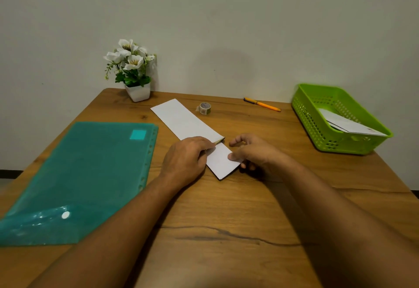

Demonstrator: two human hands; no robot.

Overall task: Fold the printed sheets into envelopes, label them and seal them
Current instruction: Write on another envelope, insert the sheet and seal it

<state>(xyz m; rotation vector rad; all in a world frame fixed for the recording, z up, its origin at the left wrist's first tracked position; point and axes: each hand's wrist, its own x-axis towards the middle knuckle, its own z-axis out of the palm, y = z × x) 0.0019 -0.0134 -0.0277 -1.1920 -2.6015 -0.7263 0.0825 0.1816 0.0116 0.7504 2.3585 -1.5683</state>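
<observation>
A long white sheet (181, 120), folded lengthwise into a narrow strip, lies diagonally on the wooden table (226, 215). Its near end is folded over into a small flap (221, 161). My left hand (186, 158) pinches the flap's left edge near the crease. My right hand (254, 151) holds the flap's right corner, thumb on top and fingers curled beneath. A small roll of patterned tape (205, 108) stands just right of the strip's far half. An orange pen (261, 104) lies further right, near the wall.
A green plastic basket (317, 115) at the right edge holds a white folded envelope (349, 125). A teal plastic folder (84, 174) covers the left part of the table. A white pot of artificial flowers (133, 72) stands at the back against the wall.
</observation>
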